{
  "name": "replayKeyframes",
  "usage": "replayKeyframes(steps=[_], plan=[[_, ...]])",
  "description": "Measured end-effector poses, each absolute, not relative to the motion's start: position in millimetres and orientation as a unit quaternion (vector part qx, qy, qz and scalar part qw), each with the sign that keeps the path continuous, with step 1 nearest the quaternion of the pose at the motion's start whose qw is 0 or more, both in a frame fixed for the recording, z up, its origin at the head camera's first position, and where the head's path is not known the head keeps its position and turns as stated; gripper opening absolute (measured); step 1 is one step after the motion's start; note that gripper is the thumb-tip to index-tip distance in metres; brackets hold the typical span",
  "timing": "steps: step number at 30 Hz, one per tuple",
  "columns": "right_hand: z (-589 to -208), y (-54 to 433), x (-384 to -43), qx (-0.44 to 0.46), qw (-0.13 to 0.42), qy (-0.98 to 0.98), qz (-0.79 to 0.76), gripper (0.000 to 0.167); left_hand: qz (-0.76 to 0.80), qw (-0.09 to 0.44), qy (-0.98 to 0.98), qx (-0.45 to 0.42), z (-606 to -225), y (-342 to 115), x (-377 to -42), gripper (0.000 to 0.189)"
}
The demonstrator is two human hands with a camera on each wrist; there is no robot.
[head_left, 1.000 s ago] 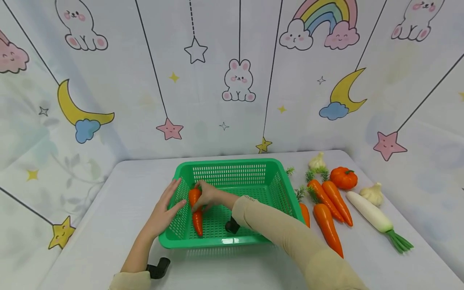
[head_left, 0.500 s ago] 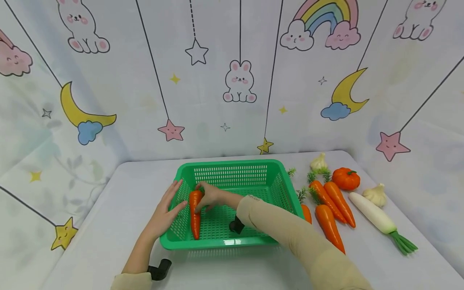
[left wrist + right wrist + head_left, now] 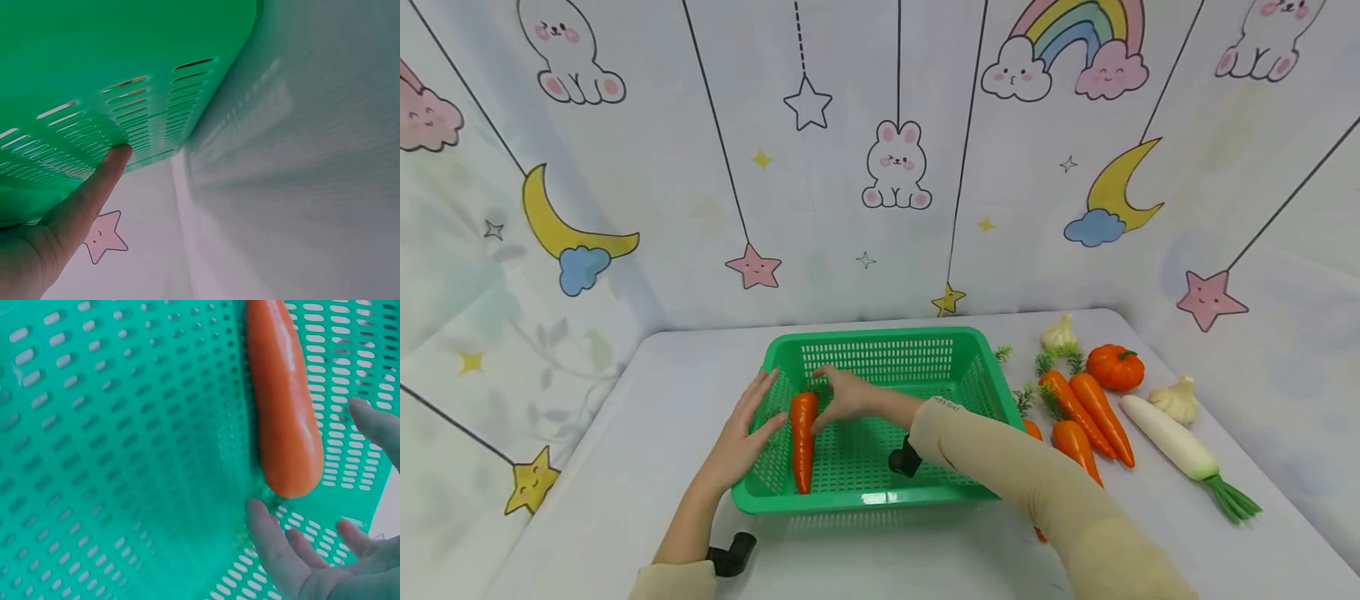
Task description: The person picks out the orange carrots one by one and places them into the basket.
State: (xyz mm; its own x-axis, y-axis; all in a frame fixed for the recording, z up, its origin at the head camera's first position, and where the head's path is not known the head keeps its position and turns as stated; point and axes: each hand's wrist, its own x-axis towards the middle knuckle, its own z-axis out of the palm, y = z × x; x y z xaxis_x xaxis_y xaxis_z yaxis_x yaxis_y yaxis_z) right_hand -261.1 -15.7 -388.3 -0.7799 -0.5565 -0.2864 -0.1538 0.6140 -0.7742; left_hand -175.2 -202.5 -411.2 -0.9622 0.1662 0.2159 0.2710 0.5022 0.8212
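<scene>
From above, the head view faces forward-down over the basket [image 3: 820, 502] both wrist views (very near) share

Tiny lettering [image 3: 946, 403] — right sleeve cuff [image 3: 931, 432], unreadable

Backdrop [image 3: 820, 208]: pale and printed ahead of you, turning toward you at both sides.
Rabbit [image 3: 897, 171]: drawn near the centre of your view.
Rainbow [image 3: 1084, 32]: up to your right, clouds [image 3: 1017, 75] at its feet.
Moons [image 3: 542, 218]: yellow crescents, one on each side of you.
Table [image 3: 685, 375]: white, before the backdrop.
Light: soft, even.
</scene>
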Motion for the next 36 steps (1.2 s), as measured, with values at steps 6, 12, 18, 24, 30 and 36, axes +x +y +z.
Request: replayKeyframes(steps=[6,12,18,24,30,36], plan=[[-377,-1,-263,-0.210,0.281,0.853,-0.385,0.089,-0.483,0.059,-0.863,-0.133,-410,-201,-176,0.061],[-365,17,-259,-0.233,0.298,0.841,-0.388,0.089,-0.485,0.057,-0.863,-0.130,-408,-200,-174,0.060],[-348,32,-249,-0.281,0.274,0.848,-0.355,0.088,-0.480,0.062,-0.865,-0.129,-407,-199,-173,0.060],[-332,50,-240,-0.317,0.249,0.845,-0.351,0.087,-0.478,0.066,-0.866,-0.133,-407,-200,-174,0.060],[-322,70,-235,-0.332,0.230,0.839,-0.363,0.088,-0.477,0.068,-0.866,-0.133,-409,-201,-175,0.059],[-313,92,-229,-0.365,0.210,0.829,-0.368,0.086,-0.475,0.066,-0.868,-0.130,-412,-202,-176,0.060]])
